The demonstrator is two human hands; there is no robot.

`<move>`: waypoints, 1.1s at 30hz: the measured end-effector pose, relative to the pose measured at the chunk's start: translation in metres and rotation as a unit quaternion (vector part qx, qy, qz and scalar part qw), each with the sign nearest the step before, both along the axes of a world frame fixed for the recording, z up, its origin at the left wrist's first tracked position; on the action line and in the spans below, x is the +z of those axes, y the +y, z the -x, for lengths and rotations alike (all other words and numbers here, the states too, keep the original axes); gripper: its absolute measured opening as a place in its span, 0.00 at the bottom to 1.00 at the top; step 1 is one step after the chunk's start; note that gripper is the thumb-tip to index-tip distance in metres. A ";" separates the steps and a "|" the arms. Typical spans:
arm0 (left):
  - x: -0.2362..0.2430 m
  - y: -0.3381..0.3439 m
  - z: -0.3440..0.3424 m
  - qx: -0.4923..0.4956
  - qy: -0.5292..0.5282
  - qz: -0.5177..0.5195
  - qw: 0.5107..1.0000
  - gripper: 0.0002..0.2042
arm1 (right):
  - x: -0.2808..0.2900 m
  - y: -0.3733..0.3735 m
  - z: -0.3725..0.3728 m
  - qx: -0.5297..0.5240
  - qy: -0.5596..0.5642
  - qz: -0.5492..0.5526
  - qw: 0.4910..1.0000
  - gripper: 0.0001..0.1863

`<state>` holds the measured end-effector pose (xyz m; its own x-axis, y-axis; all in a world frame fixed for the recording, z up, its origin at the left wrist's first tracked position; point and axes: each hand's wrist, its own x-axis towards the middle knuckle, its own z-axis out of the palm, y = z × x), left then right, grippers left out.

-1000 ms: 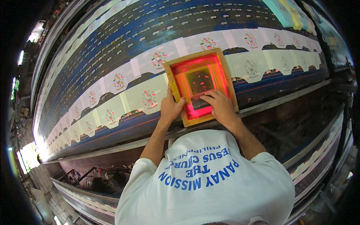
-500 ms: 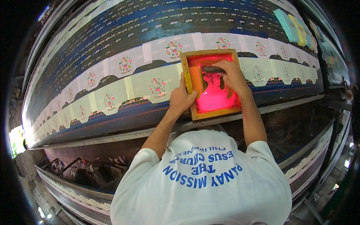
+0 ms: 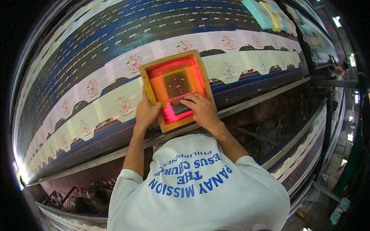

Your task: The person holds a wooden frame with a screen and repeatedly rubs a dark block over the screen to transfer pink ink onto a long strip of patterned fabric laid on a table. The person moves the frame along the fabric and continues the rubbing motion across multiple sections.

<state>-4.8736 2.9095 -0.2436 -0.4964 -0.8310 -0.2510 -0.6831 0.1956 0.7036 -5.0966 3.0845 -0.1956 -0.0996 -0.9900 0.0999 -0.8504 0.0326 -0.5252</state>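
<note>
My left hand (image 3: 146,109) grips the left edge of a wooden screen-printing frame (image 3: 169,127), thumb along its side. The frame lies tilted over pale cut fabric pieces (image 3: 227,71) printed with small coloured figures. Inside it, red-pink ink surrounds a dark olive stencil window (image 3: 177,82) speckled with pink shapes. My right hand (image 3: 202,111) is closed on a dark squeegee blade (image 3: 179,108) resting near the lower end of the screen, with pink ink beside it.
A second row of printed white pieces (image 3: 115,69) runs behind on the long blue-black table (image 3: 146,23). Turquoise and yellow cloth (image 3: 266,15) lies at the far right end. A metal rail (image 3: 262,94) follows the near edge, above a dark, cluttered lower level (image 3: 84,200).
Half a second ago my right hand held the squeegee near the screen's top, with pink ink over the window; now it is back at the lower end and the window shows again.
</note>
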 end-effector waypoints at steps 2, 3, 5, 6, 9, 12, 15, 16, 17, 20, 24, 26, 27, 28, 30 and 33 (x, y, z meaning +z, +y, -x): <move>0.010 0.004 0.006 0.004 0.005 0.006 1.000 0.56 | 0.001 0.003 0.009 0.009 0.004 -0.003 1.000 0.31; 0.012 0.008 0.013 -0.010 0.037 0.025 0.999 0.56 | 0.002 0.006 0.019 0.011 -0.002 0.004 1.000 0.32; 0.018 0.020 0.037 -0.007 0.066 0.019 0.998 0.56 | 0.009 0.014 0.044 0.007 -0.006 0.010 1.000 0.30; 0.020 0.026 0.053 -0.007 0.080 0.015 0.997 0.56 | 0.012 0.020 0.059 0.004 -0.008 0.013 1.000 0.30; 0.011 0.046 0.108 -0.002 0.067 0.032 0.997 0.56 | 0.011 0.038 0.114 -0.007 -0.006 0.028 1.000 0.26; -0.007 0.063 0.168 -0.002 0.069 0.043 0.997 0.56 | 0.007 0.058 0.171 -0.026 -0.023 0.031 0.999 0.26; -0.004 0.076 0.221 -0.009 0.054 0.002 0.998 0.55 | 0.002 0.075 0.217 -0.037 -0.015 0.025 0.999 0.24; 0.001 0.080 0.235 -0.011 0.036 -0.009 0.999 0.55 | 0.001 0.079 0.229 -0.039 -0.010 0.026 0.999 0.24; -0.004 0.083 0.243 -0.016 0.047 0.012 0.999 0.55 | -0.006 0.083 0.238 -0.035 -0.012 0.024 0.999 0.25; -0.006 0.089 0.251 0.006 0.068 -0.015 0.998 0.53 | -0.011 0.091 0.247 -0.012 -0.020 0.016 1.000 0.27; -0.017 0.089 0.250 0.012 0.079 0.007 0.997 0.51 | -0.009 0.089 0.251 -0.003 -0.015 0.012 1.000 0.30; -0.011 0.088 0.252 0.008 0.091 0.012 0.996 0.50 | -0.007 0.088 0.253 0.001 -0.017 0.014 1.000 0.30; -0.011 0.088 0.251 0.012 0.097 0.007 0.995 0.50 | -0.008 0.088 0.252 0.004 -0.015 0.016 1.000 0.30; -0.012 0.088 0.250 0.016 0.103 0.001 0.995 0.50 | -0.009 0.089 0.252 0.007 -0.013 0.019 1.000 0.30; -0.015 0.087 0.247 0.023 0.116 -0.008 0.993 0.50 | -0.011 0.089 0.252 0.011 -0.014 0.020 1.000 0.30; -0.016 0.089 0.247 0.025 0.120 -0.018 0.992 0.50 | -0.011 0.088 0.251 0.016 -0.011 0.020 1.000 0.27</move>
<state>-5.1208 2.9981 -0.2598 -0.5037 -0.8490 -0.1600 -0.5027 0.1374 0.8535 -5.3478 3.1723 -0.2063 -0.0705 -0.9880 0.1375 -0.8394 -0.0157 -0.5433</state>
